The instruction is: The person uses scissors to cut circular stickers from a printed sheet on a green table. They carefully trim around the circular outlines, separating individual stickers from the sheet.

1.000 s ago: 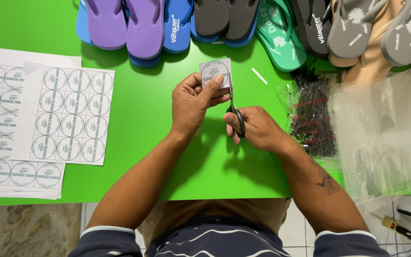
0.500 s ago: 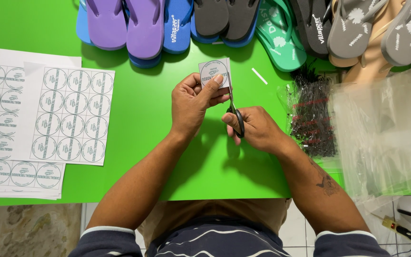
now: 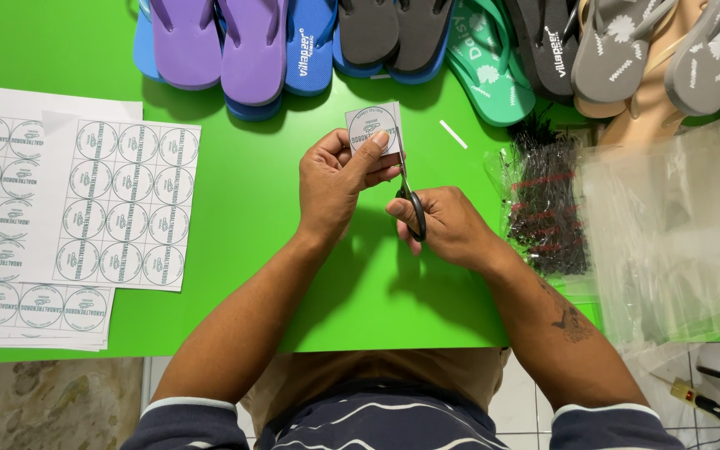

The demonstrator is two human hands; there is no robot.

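— What are the hands doing?

— The left hand (image 3: 335, 187) is closed around a small paper label (image 3: 374, 127), a squarish piece printed with a round design, the thumb pressed over its near edge and the fingers behind it. It is held just above the green worktop (image 3: 252, 175), at mid-scene, a little toward the far side.

— And the other one?

— The right hand (image 3: 447, 225) is curled shut through the black handles of a pair of scissors (image 3: 410, 196). The blades point away from the person and meet the label's right edge; how far apart the blades stand I cannot tell.

— What lies around them?

— On the left, sheets of round labels (image 3: 122, 204) lie flat, overlapping a second stack nearer the left edge. Along the far edge is a row of flip-flops (image 3: 252, 50) in purple, blue, grey, teal and tan. A thin white paper strip (image 3: 453, 134) lies just right of the label. Further right sits a bag of black fasteners (image 3: 543, 192), and beside it a heap of clear plastic bags (image 3: 677, 225) reaches the worktop's right end.
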